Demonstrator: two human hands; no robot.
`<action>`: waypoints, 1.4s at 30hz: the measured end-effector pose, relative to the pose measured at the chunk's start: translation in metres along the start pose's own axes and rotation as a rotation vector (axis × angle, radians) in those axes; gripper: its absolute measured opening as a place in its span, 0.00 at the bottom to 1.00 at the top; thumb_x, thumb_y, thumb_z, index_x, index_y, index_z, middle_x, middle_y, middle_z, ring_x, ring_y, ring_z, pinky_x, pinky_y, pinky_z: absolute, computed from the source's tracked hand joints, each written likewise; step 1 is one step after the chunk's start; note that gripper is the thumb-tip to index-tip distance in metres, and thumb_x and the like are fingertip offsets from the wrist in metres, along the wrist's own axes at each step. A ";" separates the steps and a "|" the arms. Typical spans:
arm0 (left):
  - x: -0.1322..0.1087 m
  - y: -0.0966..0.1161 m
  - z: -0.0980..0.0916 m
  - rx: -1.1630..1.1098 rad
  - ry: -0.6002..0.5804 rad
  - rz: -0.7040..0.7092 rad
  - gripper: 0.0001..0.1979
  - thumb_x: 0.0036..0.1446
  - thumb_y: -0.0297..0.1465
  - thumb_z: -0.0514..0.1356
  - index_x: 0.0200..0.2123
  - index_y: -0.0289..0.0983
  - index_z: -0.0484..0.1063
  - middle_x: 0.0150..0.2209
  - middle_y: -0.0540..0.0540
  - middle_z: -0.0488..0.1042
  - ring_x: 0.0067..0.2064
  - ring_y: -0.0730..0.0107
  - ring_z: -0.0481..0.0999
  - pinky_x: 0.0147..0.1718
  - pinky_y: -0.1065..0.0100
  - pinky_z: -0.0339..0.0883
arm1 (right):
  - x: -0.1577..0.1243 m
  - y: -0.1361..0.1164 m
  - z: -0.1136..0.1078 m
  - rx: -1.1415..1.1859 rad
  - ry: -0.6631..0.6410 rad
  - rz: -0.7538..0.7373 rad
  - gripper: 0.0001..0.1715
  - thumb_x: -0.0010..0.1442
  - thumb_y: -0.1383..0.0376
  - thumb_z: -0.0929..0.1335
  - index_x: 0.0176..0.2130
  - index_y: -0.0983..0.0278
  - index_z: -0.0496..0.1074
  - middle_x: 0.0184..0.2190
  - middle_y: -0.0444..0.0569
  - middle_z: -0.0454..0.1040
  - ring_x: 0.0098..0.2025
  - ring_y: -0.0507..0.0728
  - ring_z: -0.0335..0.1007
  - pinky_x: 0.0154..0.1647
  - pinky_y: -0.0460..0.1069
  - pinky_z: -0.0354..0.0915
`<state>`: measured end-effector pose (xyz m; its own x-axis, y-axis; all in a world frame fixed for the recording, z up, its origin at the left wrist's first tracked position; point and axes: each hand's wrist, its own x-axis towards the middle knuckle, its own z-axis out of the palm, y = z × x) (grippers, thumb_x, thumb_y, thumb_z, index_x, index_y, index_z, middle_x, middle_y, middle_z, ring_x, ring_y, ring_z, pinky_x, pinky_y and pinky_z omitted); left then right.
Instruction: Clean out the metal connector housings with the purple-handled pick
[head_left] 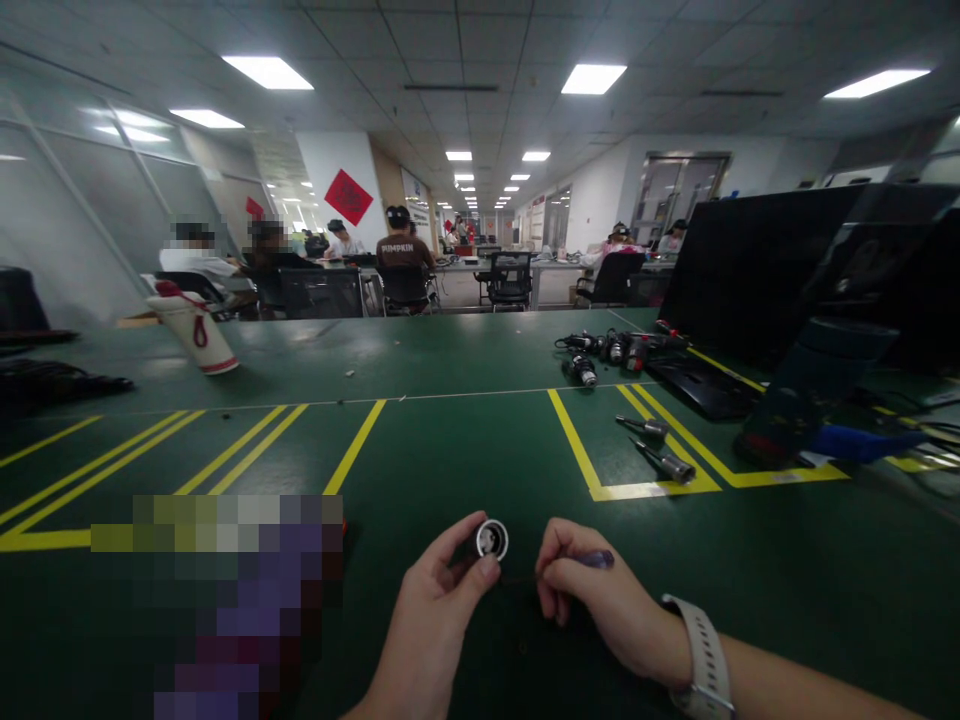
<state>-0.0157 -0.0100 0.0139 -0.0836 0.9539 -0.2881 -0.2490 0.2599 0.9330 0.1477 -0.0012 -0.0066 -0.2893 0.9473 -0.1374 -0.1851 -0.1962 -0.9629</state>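
Note:
Thumb and fingers of my left hand (442,600) pinch a short round housing (492,540) with a silver rim. Its open end faces me, and small pale and dark parts show inside. My right hand (577,580) is closed around a screwdriver (598,560) with a purplish see-through handle. The thin, dark shaft points left toward the housing, and its tip is hard to make out. A small gap separates my two hands, both held low over the green table (465,450).
Two metal cylinders with thin shafts (667,462) lie in a yellow-taped area on the right. Behind them are dark cylindrical parts (585,370), a black monitor (750,270) and a dark bottle (817,390). A white cup (199,335) stands at left. People sit farther back.

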 end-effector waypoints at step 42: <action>0.006 -0.005 -0.004 0.226 0.010 0.296 0.14 0.41 0.29 0.65 0.36 0.37 0.81 0.41 0.42 0.82 0.44 0.55 0.79 0.46 0.60 0.72 | -0.032 -0.027 0.018 -0.969 -0.057 -0.815 0.10 0.52 0.76 0.59 0.33 0.65 0.64 0.25 0.47 0.69 0.26 0.52 0.65 0.27 0.46 0.62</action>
<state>-0.0190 -0.0058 0.0065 -0.1295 0.9916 0.0000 0.0067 0.0009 1.0000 0.1452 -0.0303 0.0279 -0.4600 0.6891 0.5599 0.4266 0.7246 -0.5413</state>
